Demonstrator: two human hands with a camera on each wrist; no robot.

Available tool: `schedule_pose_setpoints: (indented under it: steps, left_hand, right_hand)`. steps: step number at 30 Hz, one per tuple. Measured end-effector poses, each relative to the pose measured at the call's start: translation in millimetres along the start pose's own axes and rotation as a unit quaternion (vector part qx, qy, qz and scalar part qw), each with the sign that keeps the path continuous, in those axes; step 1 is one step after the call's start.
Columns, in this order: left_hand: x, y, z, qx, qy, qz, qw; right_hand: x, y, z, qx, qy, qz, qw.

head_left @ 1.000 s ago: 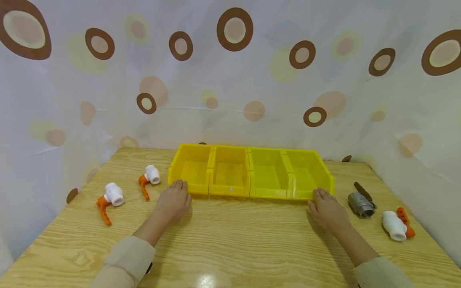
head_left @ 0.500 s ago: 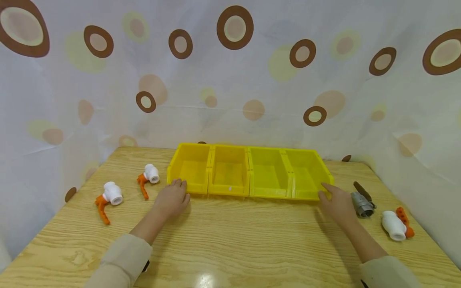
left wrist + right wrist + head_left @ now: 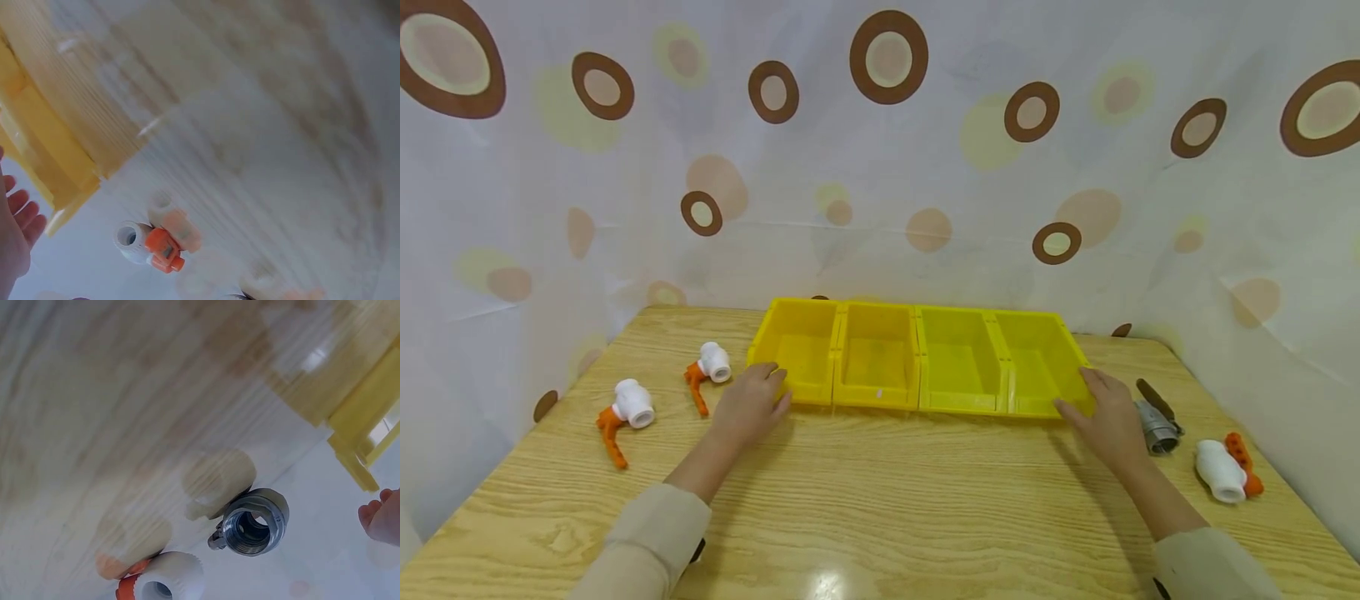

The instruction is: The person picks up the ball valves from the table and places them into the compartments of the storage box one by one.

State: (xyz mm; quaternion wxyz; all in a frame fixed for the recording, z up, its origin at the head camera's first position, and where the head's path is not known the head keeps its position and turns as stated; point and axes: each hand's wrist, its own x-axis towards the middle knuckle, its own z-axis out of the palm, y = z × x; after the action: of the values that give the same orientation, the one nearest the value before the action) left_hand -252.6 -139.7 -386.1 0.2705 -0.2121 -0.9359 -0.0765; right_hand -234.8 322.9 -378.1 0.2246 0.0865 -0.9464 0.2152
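Note:
A row of joined yellow storage bins (image 3: pixel 880 398) stands at the back of the wooden table. My left hand (image 3: pixel 747 406) is at the row's front left corner, fingers reaching along its outer side. At the front right corner, my right hand (image 3: pixel 1105 421) has its thumb by the front edge and its fingers at the outer side. In the left wrist view, the fingers (image 3: pixel 25 215) are spread loosely beside the yellow bin wall (image 3: pixel 47 137). Only a few bent fingertips (image 3: pixel 375 509) show below the bin corner (image 3: pixel 356 462) in the right wrist view.
Two white ball valves with orange handles, one nearer (image 3: pixel 634 403) and one farther (image 3: pixel 715 362), lie at left. A grey metal coupling (image 3: pixel 1159 429) with a dark lever and another white valve (image 3: pixel 1220 471) lie at right. A patterned curtain (image 3: pixel 880 167) hangs behind the table (image 3: pixel 880 517).
My right hand has moved from the front edge of the bins outward to their right corner. My left hand has shifted slightly left around its corner. The bins stay in place.

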Motion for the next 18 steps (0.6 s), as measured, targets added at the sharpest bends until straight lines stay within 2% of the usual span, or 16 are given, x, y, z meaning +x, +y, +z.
schedule_pose_setpoints:
  steps: [2, 4, 6, 10, 14, 18]
  left_hand:
    - [0.4, -2.5, 0.2, -0.006, 0.022, -0.006, 0.9997]
    - [1.7, -5.0, 0.3, -0.007, 0.026, -0.017, 0.9995]
    - [3.1, -7.1, -0.9, -0.001, 0.007, -0.034, 0.9994]
    - [7.1, -12.2, -1.8, 0.002, -0.053, -0.073, 0.9959]
    - [10.1, -17.6, -1.2, -0.037, -0.102, -0.117, 0.9873]
    - [10.3, -21.4, 2.2, -0.072, -0.136, -0.142, 0.9780]
  right_hand:
    - [3, 1, -0.1, -0.010, -0.019, -0.002, 1.000]
    - [5, 1, -0.6, -0.013, -0.043, -0.003, 0.999]
    - [8, 2, -1.3, -0.015, -0.062, -0.005, 0.998]
    - [12, 6, -1.1, -0.020, -0.079, -0.010, 0.997]
    - [15, 10, 0.6, -0.020, -0.096, -0.001, 0.995]
    - [17, 13, 1.6, -0.021, -0.112, 0.015, 0.993]
